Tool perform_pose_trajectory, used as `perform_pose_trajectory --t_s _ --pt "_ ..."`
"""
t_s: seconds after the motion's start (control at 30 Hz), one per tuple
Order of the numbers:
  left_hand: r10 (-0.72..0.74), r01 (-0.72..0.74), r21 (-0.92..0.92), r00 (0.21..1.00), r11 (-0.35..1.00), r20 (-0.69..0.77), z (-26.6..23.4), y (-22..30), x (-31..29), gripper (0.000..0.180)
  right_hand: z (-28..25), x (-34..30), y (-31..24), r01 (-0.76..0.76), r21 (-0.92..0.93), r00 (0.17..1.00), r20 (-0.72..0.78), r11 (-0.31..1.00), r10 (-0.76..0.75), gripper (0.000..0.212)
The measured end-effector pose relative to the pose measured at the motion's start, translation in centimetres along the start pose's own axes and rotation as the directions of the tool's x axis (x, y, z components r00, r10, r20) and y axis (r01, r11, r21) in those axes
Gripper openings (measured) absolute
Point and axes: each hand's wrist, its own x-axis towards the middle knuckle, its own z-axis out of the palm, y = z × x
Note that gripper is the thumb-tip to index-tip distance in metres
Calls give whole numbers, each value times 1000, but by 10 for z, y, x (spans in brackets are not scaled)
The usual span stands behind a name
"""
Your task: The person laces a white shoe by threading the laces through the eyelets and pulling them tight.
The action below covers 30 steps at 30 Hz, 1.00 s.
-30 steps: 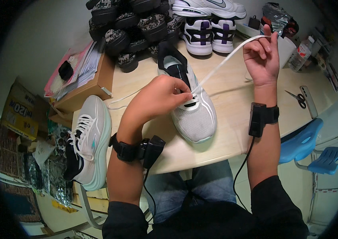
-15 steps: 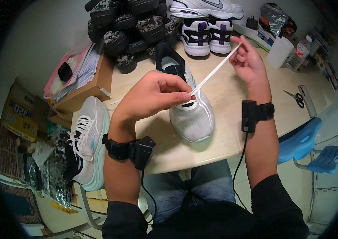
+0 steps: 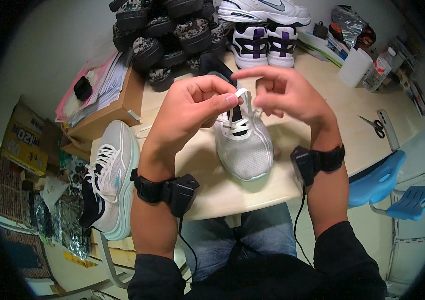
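A light grey running shoe [image 3: 246, 156] stands on the table, its toe toward me, with white lacing across its tongue. Above the eyelets, my left hand [image 3: 192, 102] pinches a white shoelace [image 3: 246, 96] between thumb and forefinger; a short length bends over and hangs down from the pinch. My right hand [image 3: 292, 92] hovers just to the right of that lace. Its forefinger stretches left over the shoe, the thumb is apart from it, and I see nothing in its grasp. Both hands partly cover the shoe's collar and heel.
A matching laced shoe [image 3: 115, 172] rests at the table's left edge, beside a cardboard box [image 3: 117, 107] of papers. Camouflage shoes [image 3: 192, 37] and white sneakers [image 3: 265, 42] are stacked behind. Scissors [image 3: 375, 127], a phone [image 3: 387, 130] and a bottle [image 3: 378, 70] lie or stand rightward.
My right hand has come down and left from the upper right, and the lace it pulled taut is now slack and bent. My left hand keeps its pinch, slightly higher.
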Motion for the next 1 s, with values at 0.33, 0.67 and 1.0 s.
perform_pose_trajectory --t_s 0.33,0.67,1.0 --pt "44 -18 -226 993 974 113 -16 -8 3 16 -21 13 42 -192 -422 915 -404 886 7 17" --pt "-22 49 -76 945 996 326 -7 10 -10 20 -61 13 106 -516 -350 700 -699 781 149 20" --pt "75 93 -285 847 954 526 -14 6 -17 48 -65 13 105 -626 -313 567 -811 715 141 19"
